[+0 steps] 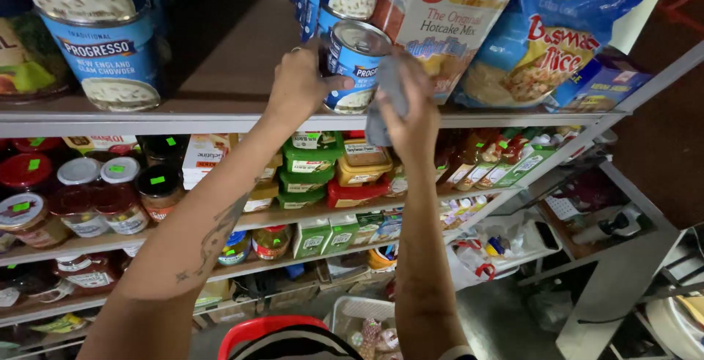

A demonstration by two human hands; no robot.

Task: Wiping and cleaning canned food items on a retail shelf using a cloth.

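Here, hands: left (297,81) grips a soup can (354,67), right (411,107) clutches a cloth (386,89), above the pantry shelf (220,120)

**Hands on a tilted soup can at the top shelf**

The left hand (299,81) grips a blue-labelled soup can (355,67), tipped so its silver lid faces the camera. The right hand (409,111) presses a grey cloth (387,96) against the can's side. Behind them stand a white mix box (444,19) and a blue rice bag (557,34). 2 larger cans (103,34) sit stacked at the far left. The lower shelves (308,217) hold jars, tubs and small cartons.
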